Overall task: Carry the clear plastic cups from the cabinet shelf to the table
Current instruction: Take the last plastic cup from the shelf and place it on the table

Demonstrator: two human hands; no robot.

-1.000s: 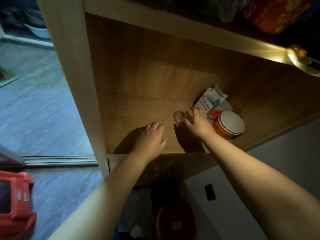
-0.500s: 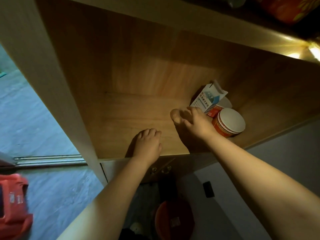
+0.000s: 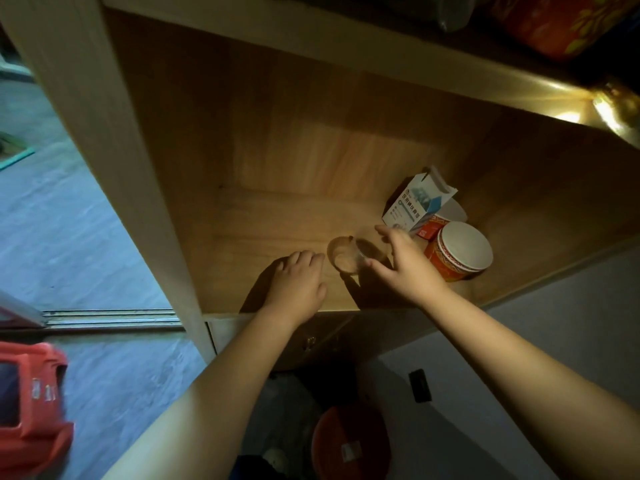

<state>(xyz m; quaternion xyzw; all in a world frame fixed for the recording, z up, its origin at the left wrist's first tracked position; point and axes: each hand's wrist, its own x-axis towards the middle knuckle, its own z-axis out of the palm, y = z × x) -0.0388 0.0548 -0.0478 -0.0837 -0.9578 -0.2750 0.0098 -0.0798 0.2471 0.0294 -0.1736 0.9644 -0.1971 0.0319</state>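
Note:
A clear plastic cup [image 3: 343, 255] lies tipped on its side on the wooden cabinet shelf [image 3: 263, 230], its round end facing left. My right hand [image 3: 403, 263] curls around the cup's right end, with the thumb below and the fingers above it. My left hand [image 3: 298, 282] rests palm down on the shelf just left of the cup, fingers together, holding nothing. The table is out of view.
A white and blue carton [image 3: 417, 202] and an orange tub with a white lid [image 3: 459, 251] stand at the shelf's right. An upper shelf [image 3: 381, 64] overhangs. Below are a red bucket [image 3: 349, 441], a red object [image 3: 31, 410] at the left, and grey floor [image 3: 69, 237].
My right hand has drawn the cup forward and left, so more of it shows. My left hand has shifted slightly toward it.

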